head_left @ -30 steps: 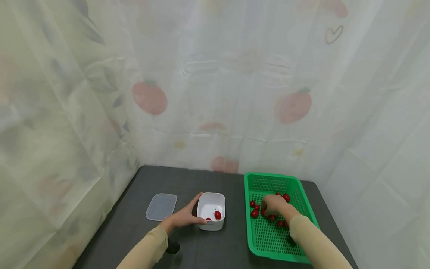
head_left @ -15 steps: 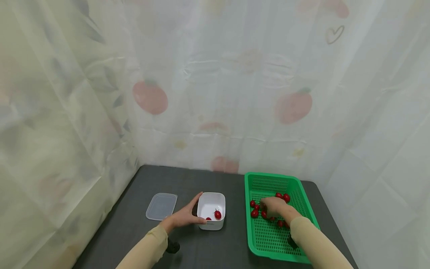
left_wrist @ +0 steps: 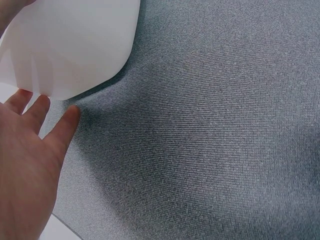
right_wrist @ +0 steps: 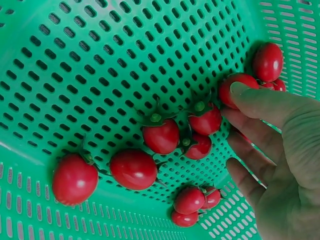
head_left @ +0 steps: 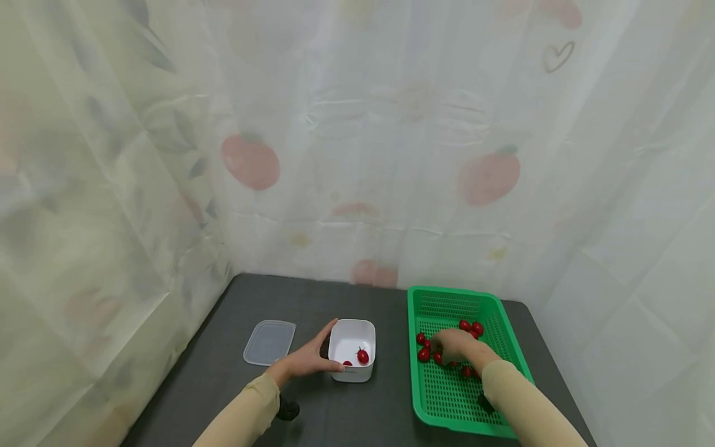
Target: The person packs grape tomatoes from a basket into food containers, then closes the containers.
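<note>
My left hand (head_left: 307,359) holds a square white container (head_left: 354,374) from its left side, thumb on the near wall and fingers toward the far corner. Two cherry tomatoes are visible inside it, one with a green calyx (head_left: 362,356). In the left wrist view, fingertips touch the container's pale wall (left_wrist: 75,45). My right hand (head_left: 455,344) is down inside a green plastic basket (head_left: 416,385). In the right wrist view, its thumb and fingers pinch a cherry tomato (right_wrist: 239,90). Several more cherry tomatoes, such as a green-stemmed one (right_wrist: 161,136), lie around the hand.
A translucent lid (head_left: 270,343) lies on the dark tabletop (head_left: 357,298) left of the container. A printed curtain (head_left: 346,155) hangs behind the table and at both sides. The basket's raised rim surrounds the tomatoes.
My right hand has shifted slightly left and lower among the tomatoes in the basket. My left hand and the container have stayed in place.
</note>
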Demonstrator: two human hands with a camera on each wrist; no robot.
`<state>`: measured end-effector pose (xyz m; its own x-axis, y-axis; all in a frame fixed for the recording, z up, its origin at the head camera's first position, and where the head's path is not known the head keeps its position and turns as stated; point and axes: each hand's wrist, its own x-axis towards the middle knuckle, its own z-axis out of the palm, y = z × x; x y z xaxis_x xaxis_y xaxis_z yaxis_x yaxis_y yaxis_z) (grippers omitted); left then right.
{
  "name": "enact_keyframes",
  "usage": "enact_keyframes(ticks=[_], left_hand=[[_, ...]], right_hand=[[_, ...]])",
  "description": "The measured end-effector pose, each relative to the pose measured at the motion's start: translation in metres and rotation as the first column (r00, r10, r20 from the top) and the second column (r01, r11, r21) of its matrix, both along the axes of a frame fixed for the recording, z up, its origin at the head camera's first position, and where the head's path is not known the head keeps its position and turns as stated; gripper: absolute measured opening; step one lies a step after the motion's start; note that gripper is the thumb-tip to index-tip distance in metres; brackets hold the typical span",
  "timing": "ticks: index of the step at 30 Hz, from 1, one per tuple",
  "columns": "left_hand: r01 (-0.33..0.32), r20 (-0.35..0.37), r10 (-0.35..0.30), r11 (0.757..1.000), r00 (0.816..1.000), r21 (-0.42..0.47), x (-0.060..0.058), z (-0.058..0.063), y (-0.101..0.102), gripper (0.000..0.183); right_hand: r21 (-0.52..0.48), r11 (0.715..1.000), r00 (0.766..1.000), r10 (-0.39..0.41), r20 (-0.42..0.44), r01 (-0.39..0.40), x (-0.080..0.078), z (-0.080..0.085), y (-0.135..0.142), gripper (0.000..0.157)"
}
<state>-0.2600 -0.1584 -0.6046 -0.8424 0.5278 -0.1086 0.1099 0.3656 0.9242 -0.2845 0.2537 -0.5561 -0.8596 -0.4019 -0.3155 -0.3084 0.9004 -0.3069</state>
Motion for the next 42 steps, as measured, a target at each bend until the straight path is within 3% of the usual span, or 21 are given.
enact_keyframes(ticks=[6, 14, 25, 33, 42], left_hand=[[-0.002, 0.014, 0.002, 1.000, 1.000, -0.002, 0.000, 0.000, -0.001, 0.115], [-0.012, 0.013, 0.012, 1.000, 1.000, -0.012, 0.000, -0.003, -0.002, 0.117], [-0.013, 0.015, 0.013, 1.000, 1.000, -0.013, 0.001, -0.002, -0.001, 0.117], [-0.023, 0.024, 0.024, 0.999, 0.999, -0.024, -0.001, -0.004, -0.002, 0.117], [-0.017, 0.022, 0.018, 1.000, 1.000, -0.018, 0.001, 0.001, -0.001, 0.116]], right_hand=[[-0.019, 1.000, 1.000, -0.005, 0.019, 0.005, 0.003, 0.005, 0.002, 0.035], [-0.070, 0.997, 0.999, 0.032, -0.026, -0.034, -0.001, 0.020, 0.014, 0.033], [-0.245, 0.966, 0.996, 0.066, -0.067, -0.080, -0.005, 0.048, 0.019, 0.031], [-0.337, 0.933, 0.991, 0.106, -0.080, -0.127, -0.010, 0.069, -0.001, 0.029], [-0.355, 0.915, 0.981, 0.170, -0.090, -0.192, -0.017, 0.081, -0.042, 0.030]])
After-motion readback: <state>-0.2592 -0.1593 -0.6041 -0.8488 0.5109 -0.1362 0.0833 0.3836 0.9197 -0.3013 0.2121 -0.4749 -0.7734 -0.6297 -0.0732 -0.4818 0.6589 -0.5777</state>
